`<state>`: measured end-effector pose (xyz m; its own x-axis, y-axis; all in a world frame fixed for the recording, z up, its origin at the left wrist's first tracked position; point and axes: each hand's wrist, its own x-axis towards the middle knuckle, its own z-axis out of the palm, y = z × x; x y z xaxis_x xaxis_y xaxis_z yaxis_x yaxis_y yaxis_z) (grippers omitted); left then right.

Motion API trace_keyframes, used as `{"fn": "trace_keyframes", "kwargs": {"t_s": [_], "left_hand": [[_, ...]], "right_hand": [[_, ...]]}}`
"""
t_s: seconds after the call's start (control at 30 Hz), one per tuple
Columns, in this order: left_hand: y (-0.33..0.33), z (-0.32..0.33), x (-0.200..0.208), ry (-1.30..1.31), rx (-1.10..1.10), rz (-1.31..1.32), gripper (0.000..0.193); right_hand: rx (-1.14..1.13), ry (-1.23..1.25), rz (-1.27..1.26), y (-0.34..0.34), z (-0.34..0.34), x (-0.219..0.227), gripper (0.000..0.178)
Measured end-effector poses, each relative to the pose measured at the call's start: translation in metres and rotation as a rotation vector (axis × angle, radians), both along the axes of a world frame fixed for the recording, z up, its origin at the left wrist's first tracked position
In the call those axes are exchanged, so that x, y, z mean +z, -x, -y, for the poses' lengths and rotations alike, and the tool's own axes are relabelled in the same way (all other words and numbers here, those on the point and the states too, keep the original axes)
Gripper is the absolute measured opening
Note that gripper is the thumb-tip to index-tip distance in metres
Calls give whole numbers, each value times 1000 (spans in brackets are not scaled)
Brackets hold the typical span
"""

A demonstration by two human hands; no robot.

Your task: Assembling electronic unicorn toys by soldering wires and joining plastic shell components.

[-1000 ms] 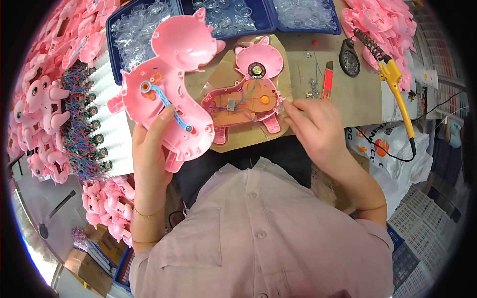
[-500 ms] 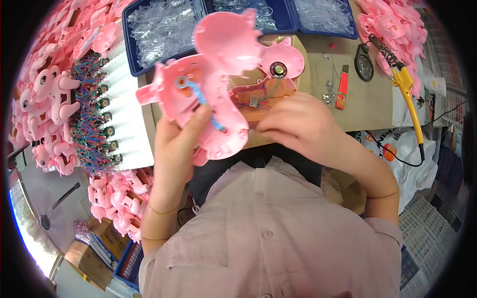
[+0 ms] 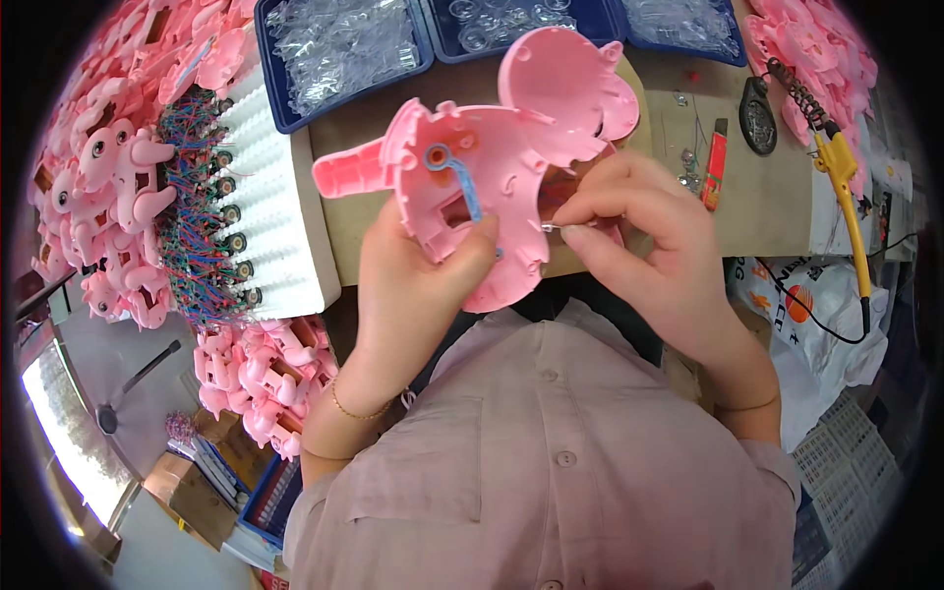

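My left hand (image 3: 418, 280) grips a pink plastic toy-animal shell half (image 3: 516, 167), its hollow inside facing up, thumb pressed on the inner wall. Inside the shell lies a light blue strip (image 3: 467, 187) with a ring at one end. Close to the shell's right edge, my right hand (image 3: 664, 231) has thumb and forefinger closed on a small shiny piece (image 3: 551, 228), too small to name. Behind the right hand and the raised shell, a second pink part is mostly hidden on the table.
Blue trays (image 3: 427, 39) of clear plastic parts stand at the back. Left is a white foam block (image 3: 285, 197) beside wired round parts (image 3: 202, 197) and piled pink toy bodies (image 3: 128, 187). At right lie a red cutter (image 3: 716, 165), a dark oval object (image 3: 757, 116) and a yellow-handled soldering iron (image 3: 838, 162).
The held shell has moved right and turned, now covering most of the other half, whose round speaker showed before. My right hand has shifted, and a small shiny piece now shows between its fingertips.
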<state>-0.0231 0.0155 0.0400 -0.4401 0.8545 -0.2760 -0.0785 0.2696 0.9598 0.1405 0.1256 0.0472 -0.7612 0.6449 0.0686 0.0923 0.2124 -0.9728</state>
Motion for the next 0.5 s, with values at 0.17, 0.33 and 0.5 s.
{"fn": "trace_keyframes", "kwargs": {"t_s": [0.17,0.33,0.5], "left_hand": [[-14,0,0,0,45,29,32],[-20,1,-2,-11,37,-64,32],[-20,-1,-4,-14,62,-96,30]], "right_hand": [[-120,-646,71,16,10,-6,15],[-199,-742,144,20,19,-12,21],[-164,-619,121,21,14,-9,19]]}}
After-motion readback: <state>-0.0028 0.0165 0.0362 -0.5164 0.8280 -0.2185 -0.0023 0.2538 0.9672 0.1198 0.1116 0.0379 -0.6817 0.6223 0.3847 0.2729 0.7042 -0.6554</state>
